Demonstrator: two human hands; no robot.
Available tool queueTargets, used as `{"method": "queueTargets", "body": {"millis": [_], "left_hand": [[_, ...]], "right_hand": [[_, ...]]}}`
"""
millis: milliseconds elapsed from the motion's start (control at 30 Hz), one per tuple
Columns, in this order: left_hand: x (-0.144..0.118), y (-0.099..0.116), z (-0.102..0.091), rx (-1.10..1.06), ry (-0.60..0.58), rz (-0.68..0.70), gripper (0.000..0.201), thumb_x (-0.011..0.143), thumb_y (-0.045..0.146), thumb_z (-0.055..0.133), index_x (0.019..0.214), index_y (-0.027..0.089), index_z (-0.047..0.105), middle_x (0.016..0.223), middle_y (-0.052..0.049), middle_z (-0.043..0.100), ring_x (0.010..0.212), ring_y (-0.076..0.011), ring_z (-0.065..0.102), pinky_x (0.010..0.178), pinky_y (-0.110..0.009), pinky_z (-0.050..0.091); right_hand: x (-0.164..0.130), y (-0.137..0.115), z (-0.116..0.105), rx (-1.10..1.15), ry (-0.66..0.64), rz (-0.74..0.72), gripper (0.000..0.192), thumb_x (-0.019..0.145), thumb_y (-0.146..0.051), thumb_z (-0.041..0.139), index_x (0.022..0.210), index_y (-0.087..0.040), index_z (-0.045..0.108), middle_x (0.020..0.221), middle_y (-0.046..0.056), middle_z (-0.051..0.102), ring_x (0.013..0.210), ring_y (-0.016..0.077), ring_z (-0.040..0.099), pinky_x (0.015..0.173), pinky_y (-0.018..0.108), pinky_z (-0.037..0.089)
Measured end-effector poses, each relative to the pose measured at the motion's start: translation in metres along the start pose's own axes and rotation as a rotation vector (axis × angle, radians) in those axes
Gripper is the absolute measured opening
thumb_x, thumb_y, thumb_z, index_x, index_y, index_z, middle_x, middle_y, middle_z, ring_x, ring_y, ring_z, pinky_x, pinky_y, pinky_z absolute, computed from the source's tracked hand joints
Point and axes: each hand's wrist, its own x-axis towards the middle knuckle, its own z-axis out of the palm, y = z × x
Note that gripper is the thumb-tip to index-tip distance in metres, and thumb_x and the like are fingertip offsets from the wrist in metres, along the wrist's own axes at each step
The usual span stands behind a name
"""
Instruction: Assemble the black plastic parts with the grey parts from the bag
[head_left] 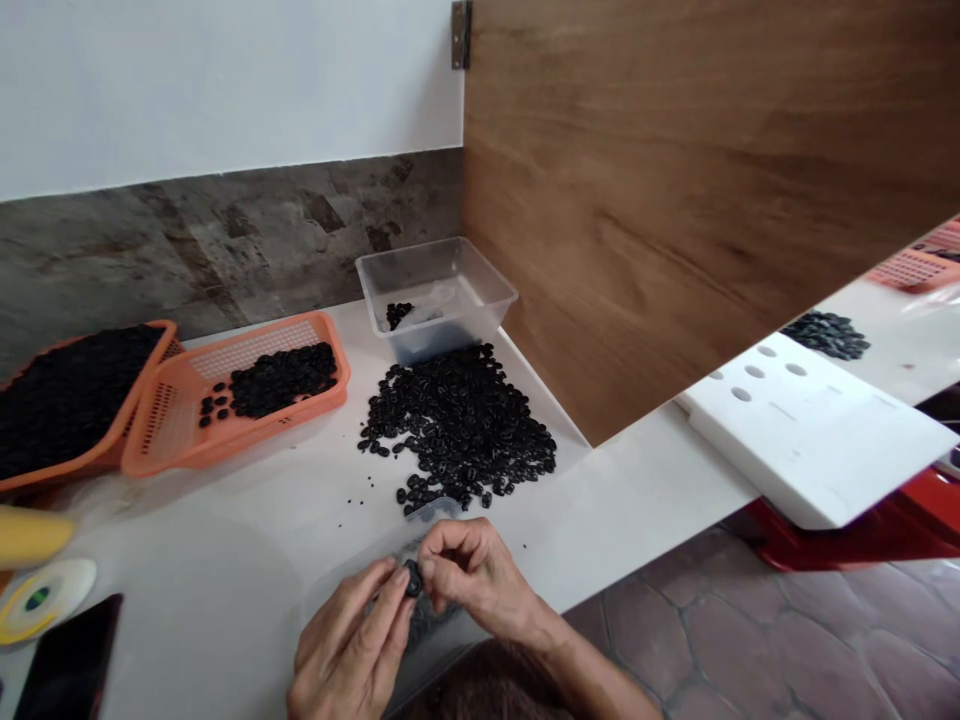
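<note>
Near the front edge of the table, my left hand (352, 635) holds a small black oval piece (412, 578) between its fingertips. My right hand (476, 580) pinches at the same piece from the other side, thumb and forefinger closed together. Under both hands is a clear plastic container (322, 590), partly hidden, with dark small contents inside. Just beyond the hands spreads a large heap of black oval pieces (465, 420), some of them showing slots through the middle.
Behind the heap stands a clear plastic bin (495, 300) with a few black pieces. Two orange baskets (217, 455) (112, 450) with black pieces stand at left. A phone (67, 660) and a white-yellow roll (56, 595) lie front left. A wooden panel (675, 180) borders the right.
</note>
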Motion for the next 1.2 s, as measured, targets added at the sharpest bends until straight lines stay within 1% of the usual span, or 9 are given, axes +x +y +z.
{"method": "queueTargets", "body": {"millis": [67, 100, 200, 267, 367, 567, 867, 1033, 1200], "left_hand": [[-0.001, 0.003, 0.002, 0.017, 0.048, -0.030, 0.027, 0.075, 0.006, 0.069, 0.097, 0.021, 0.075, 0.089, -0.006, 0.077, 0.079, -0.0186, 0.071, 0.080, -0.025, 0.051], [-0.001, 0.004, 0.003, -0.021, 0.074, -0.116, 0.023, 0.075, 0.008, 0.069, 0.093, 0.021, 0.076, 0.086, -0.005, 0.077, 0.076, -0.0181, 0.071, 0.079, -0.025, 0.051], [0.001, 0.007, 0.005, -0.348, 0.052, -0.571, 0.009, 0.078, 0.023, 0.068, 0.081, 0.019, 0.075, 0.068, -0.002, 0.072, 0.056, -0.0146, 0.065, 0.061, -0.024, 0.051], [0.004, 0.005, 0.005, -0.627, -0.048, -0.864, 0.017, 0.077, 0.033, 0.069, 0.073, 0.017, 0.073, 0.055, -0.002, 0.066, 0.046, -0.0128, 0.058, 0.049, -0.022, 0.047], [0.010, 0.002, 0.005, -0.880, -0.135, -1.077, 0.029, 0.073, 0.040, 0.073, 0.062, 0.014, 0.070, 0.046, -0.002, 0.061, 0.044, -0.0120, 0.055, 0.047, -0.021, 0.045], [0.012, 0.002, 0.007, -0.953, -0.118, -1.097, 0.028, 0.072, 0.037, 0.075, 0.058, 0.014, 0.068, 0.049, -0.001, 0.059, 0.045, -0.0101, 0.054, 0.047, -0.019, 0.043], [0.007, 0.005, 0.011, -0.721, -0.167, -0.842, 0.026, 0.077, 0.035, 0.069, 0.061, 0.015, 0.070, 0.052, -0.002, 0.060, 0.049, -0.0117, 0.054, 0.050, -0.020, 0.045], [0.014, 0.018, 0.014, -0.659, -0.107, -0.948, 0.023, 0.070, 0.036, 0.075, 0.085, 0.018, 0.076, 0.051, 0.002, 0.064, 0.045, -0.0085, 0.055, 0.049, -0.015, 0.046], [0.035, 0.031, 0.025, -0.843, -0.041, -1.013, 0.027, 0.062, 0.036, 0.082, 0.080, 0.018, 0.073, 0.055, 0.000, 0.069, 0.047, -0.0109, 0.061, 0.050, -0.017, 0.051]], "right_hand": [[0.000, 0.000, 0.001, 0.019, -0.022, -0.014, 0.043, 0.076, -0.051, 0.070, 0.068, -0.010, 0.061, 0.057, -0.002, 0.056, 0.046, 0.0047, 0.049, 0.047, 0.016, 0.036], [0.000, 0.000, 0.001, 0.034, -0.029, -0.023, 0.043, 0.077, -0.052, 0.069, 0.068, -0.010, 0.060, 0.059, -0.001, 0.057, 0.046, 0.0051, 0.050, 0.048, 0.016, 0.038], [0.000, 0.002, 0.003, 0.106, -0.011, -0.059, 0.040, 0.078, -0.049, 0.069, 0.074, -0.011, 0.059, 0.062, -0.001, 0.058, 0.047, 0.0052, 0.053, 0.048, 0.016, 0.040], [-0.001, 0.004, 0.003, 0.149, 0.003, -0.076, 0.037, 0.077, -0.046, 0.072, 0.079, -0.011, 0.059, 0.063, -0.002, 0.058, 0.048, 0.0048, 0.053, 0.048, 0.015, 0.041], [-0.002, 0.006, 0.002, 0.155, -0.022, -0.064, 0.037, 0.078, -0.045, 0.071, 0.083, -0.010, 0.060, 0.066, 0.000, 0.061, 0.049, 0.0048, 0.054, 0.049, 0.015, 0.042], [-0.005, 0.004, 0.001, 0.191, -0.032, -0.034, 0.039, 0.078, -0.047, 0.071, 0.082, -0.009, 0.061, 0.066, 0.002, 0.063, 0.049, 0.0055, 0.056, 0.049, 0.016, 0.044], [-0.012, 0.003, -0.005, 0.048, 0.004, -0.056, 0.036, 0.080, -0.044, 0.068, 0.078, -0.009, 0.060, 0.062, 0.001, 0.058, 0.047, 0.0052, 0.051, 0.046, 0.015, 0.038], [-0.015, -0.004, -0.008, -0.084, 0.055, -0.085, 0.032, 0.085, -0.041, 0.064, 0.077, -0.010, 0.061, 0.057, -0.002, 0.052, 0.048, 0.0053, 0.046, 0.046, 0.016, 0.035], [-0.022, -0.017, -0.007, -0.001, 0.120, -0.246, 0.026, 0.085, -0.038, 0.066, 0.090, -0.013, 0.060, 0.071, 0.002, 0.058, 0.061, 0.0097, 0.056, 0.058, 0.021, 0.046]]}}
